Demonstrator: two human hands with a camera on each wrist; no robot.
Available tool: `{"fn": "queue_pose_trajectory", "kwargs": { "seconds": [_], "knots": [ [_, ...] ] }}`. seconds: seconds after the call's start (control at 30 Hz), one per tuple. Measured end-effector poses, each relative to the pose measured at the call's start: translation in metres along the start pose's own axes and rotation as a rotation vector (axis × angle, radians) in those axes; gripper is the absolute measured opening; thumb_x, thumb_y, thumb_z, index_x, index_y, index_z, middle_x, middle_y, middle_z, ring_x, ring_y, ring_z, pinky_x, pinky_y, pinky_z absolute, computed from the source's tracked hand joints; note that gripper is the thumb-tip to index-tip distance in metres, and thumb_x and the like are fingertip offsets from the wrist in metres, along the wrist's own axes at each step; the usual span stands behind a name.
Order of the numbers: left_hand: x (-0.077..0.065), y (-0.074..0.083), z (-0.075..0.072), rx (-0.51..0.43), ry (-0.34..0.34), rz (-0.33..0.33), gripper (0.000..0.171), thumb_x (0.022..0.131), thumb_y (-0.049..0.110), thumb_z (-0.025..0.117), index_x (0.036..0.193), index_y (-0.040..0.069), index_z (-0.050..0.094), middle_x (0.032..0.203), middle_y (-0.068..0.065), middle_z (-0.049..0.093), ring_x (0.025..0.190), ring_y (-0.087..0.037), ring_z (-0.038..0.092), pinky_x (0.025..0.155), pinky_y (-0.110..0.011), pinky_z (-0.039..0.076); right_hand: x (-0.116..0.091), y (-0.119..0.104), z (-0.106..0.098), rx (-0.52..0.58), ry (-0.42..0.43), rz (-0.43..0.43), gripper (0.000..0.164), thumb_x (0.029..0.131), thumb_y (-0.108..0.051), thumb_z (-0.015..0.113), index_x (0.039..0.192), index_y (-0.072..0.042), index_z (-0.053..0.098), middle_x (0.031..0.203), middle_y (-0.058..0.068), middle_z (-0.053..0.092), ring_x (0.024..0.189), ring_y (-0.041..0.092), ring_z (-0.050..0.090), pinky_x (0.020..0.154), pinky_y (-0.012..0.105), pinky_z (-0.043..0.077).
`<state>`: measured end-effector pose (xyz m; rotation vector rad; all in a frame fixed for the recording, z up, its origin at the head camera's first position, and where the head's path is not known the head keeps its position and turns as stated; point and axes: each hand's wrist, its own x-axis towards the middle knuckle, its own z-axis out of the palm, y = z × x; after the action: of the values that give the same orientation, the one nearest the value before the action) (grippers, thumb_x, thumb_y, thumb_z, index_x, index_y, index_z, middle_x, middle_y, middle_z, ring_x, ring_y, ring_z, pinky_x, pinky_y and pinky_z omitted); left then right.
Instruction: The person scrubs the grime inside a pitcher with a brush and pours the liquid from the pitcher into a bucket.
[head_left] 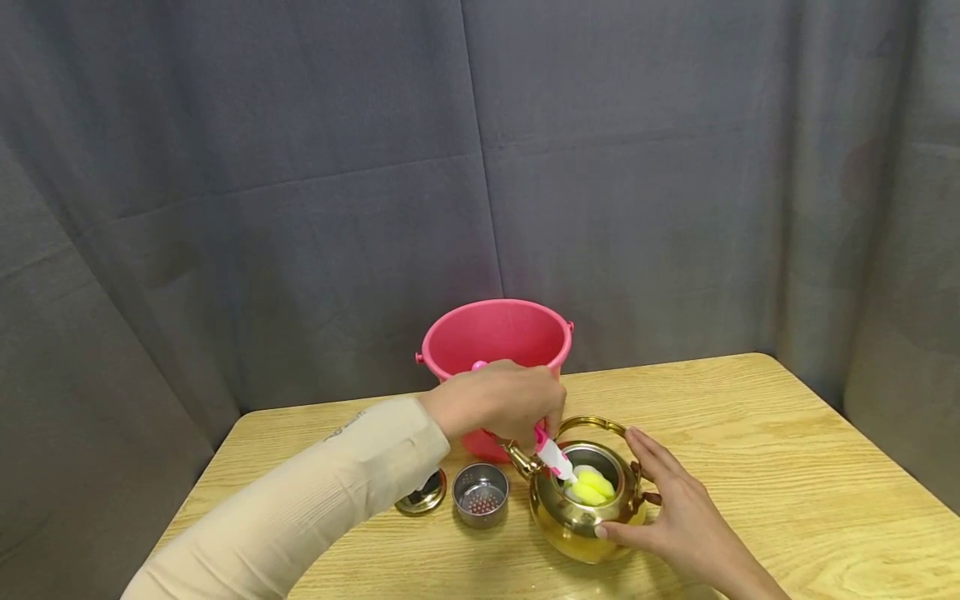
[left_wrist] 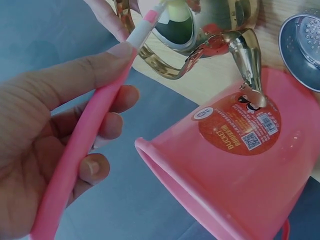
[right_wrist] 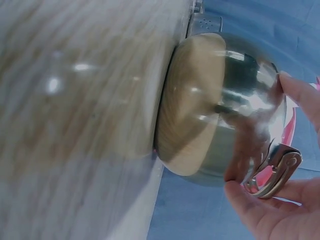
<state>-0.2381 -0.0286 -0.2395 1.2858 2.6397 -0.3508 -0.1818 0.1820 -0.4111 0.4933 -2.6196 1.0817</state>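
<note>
The left hand (head_left: 517,398) grips a pink sponge stick (left_wrist: 95,117), tipped so its yellow end (head_left: 592,487) fits inside the gold kettle (head_left: 581,542) (lower middle of the head view). The right hand (head_left: 681,500) spreads its fingers against the kettle, probably to stop it wobbling.

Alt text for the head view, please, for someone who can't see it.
A person's left grip holds a sponge-tipped tool, its tip inside an open gold kettle; the right grip holds the kettle's side. Left of it on a wooden table are a perforated metal cup and a gold-rimmed lid; a pink bucket stands behind.
</note>
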Motion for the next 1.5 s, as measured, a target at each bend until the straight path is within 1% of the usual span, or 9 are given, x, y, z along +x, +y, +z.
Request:
{"fn": "queue_pose_trajectory", "kwargs": {
  "seconds": [0.13, 0.27, 0.4, 0.57, 0.7, 0.83, 1.0, 1.23, 1.5],
  "knots": [
    [0.002, 0.002, -0.002, 0.003, -0.011, -0.006, 0.013, 0.079, 0.013, 0.081, 0.08, 0.025, 0.076, 0.079, 0.013, 0.057, 0.063, -0.006, 0.056, 0.056, -0.025, 0.045, 0.0, -0.001, -0.002, -0.003, -0.009, 0.017, 0.112, 0.063, -0.057, 0.084, 0.149, -0.003, 0.034, 0.152, 0.018, 0.031, 0.114, 0.038, 0.057, 0.079, 0.04, 0.054],
    [0.003, 0.003, -0.004, 0.035, -0.006, 0.001, 0.014, 0.078, 0.014, 0.082, 0.076, 0.026, 0.075, 0.08, 0.013, 0.057, 0.068, -0.006, 0.055, 0.056, -0.025, 0.045, 0.001, -0.002, -0.003, -0.003, -0.009, 0.021, 0.112, 0.064, -0.057, 0.084, 0.149, -0.004, 0.034, 0.152, 0.018, 0.031, 0.106, 0.038, 0.061, 0.075, 0.041, 0.055],
    [0.005, 0.006, -0.005, 0.073, -0.024, 0.002, 0.016, 0.078, 0.014, 0.082, 0.07, 0.025, 0.073, 0.076, 0.012, 0.058, 0.071, -0.008, 0.054, 0.055, -0.026, 0.044, 0.002, 0.0, -0.002, 0.004, -0.007, 0.022, 0.111, 0.063, -0.054, 0.085, 0.148, -0.003, 0.036, 0.151, 0.018, 0.032, 0.106, 0.039, 0.061, 0.073, 0.04, 0.056],
    [0.009, 0.011, -0.006, 0.147, -0.061, 0.016, 0.03, 0.08, 0.01, 0.077, 0.057, 0.021, 0.06, 0.065, 0.008, 0.051, 0.066, -0.009, 0.048, 0.051, -0.025, 0.039, 0.001, 0.001, -0.001, 0.012, -0.018, 0.043, 0.111, 0.063, -0.054, 0.086, 0.148, -0.003, 0.036, 0.151, 0.017, 0.032, 0.106, 0.039, 0.061, 0.074, 0.041, 0.055],
    [0.012, 0.015, -0.007, 0.206, -0.061, 0.02, 0.038, 0.08, 0.006, 0.072, 0.053, 0.019, 0.05, 0.058, 0.006, 0.044, 0.06, -0.009, 0.043, 0.048, -0.024, 0.035, 0.0, 0.001, 0.0, 0.0, -0.007, 0.043, 0.112, 0.063, -0.056, 0.085, 0.148, -0.002, 0.035, 0.151, 0.016, 0.033, 0.107, 0.039, 0.06, 0.076, 0.043, 0.055],
    [0.013, 0.019, -0.009, 0.254, -0.065, 0.012, 0.04, 0.079, 0.005, 0.072, 0.052, 0.019, 0.046, 0.057, 0.007, 0.041, 0.058, -0.008, 0.039, 0.047, -0.023, 0.034, 0.001, 0.001, 0.0, -0.021, 0.007, 0.029, 0.113, 0.063, -0.056, 0.085, 0.148, -0.001, 0.035, 0.15, 0.017, 0.034, 0.108, 0.038, 0.06, 0.077, 0.045, 0.054],
    [0.015, 0.024, -0.012, 0.28, -0.087, 0.003, 0.036, 0.08, 0.012, 0.078, 0.057, 0.019, 0.05, 0.059, 0.006, 0.043, 0.059, -0.008, 0.038, 0.048, -0.023, 0.036, 0.001, 0.002, -0.001, -0.022, 0.004, 0.034, 0.113, 0.063, -0.056, 0.084, 0.148, -0.001, 0.035, 0.15, 0.018, 0.033, 0.108, 0.038, 0.06, 0.078, 0.047, 0.054],
    [0.019, 0.03, -0.016, 0.295, -0.122, -0.029, 0.019, 0.08, 0.016, 0.08, 0.072, 0.018, 0.063, 0.067, 0.008, 0.056, 0.062, -0.008, 0.048, 0.053, -0.025, 0.046, 0.002, 0.002, -0.001, -0.006, -0.004, 0.024, 0.111, 0.064, -0.055, 0.084, 0.148, -0.002, 0.035, 0.151, 0.017, 0.033, 0.107, 0.038, 0.061, 0.078, 0.045, 0.054],
    [0.022, 0.037, -0.018, 0.342, -0.145, -0.068, 0.013, 0.082, 0.013, 0.076, 0.083, 0.017, 0.063, 0.082, 0.004, 0.056, 0.062, -0.011, 0.05, 0.054, -0.027, 0.048, 0.002, 0.002, 0.001, 0.016, -0.002, 0.008, 0.112, 0.064, -0.056, 0.084, 0.149, -0.002, 0.034, 0.151, 0.016, 0.032, 0.108, 0.036, 0.061, 0.078, 0.042, 0.054]
  ]
}}
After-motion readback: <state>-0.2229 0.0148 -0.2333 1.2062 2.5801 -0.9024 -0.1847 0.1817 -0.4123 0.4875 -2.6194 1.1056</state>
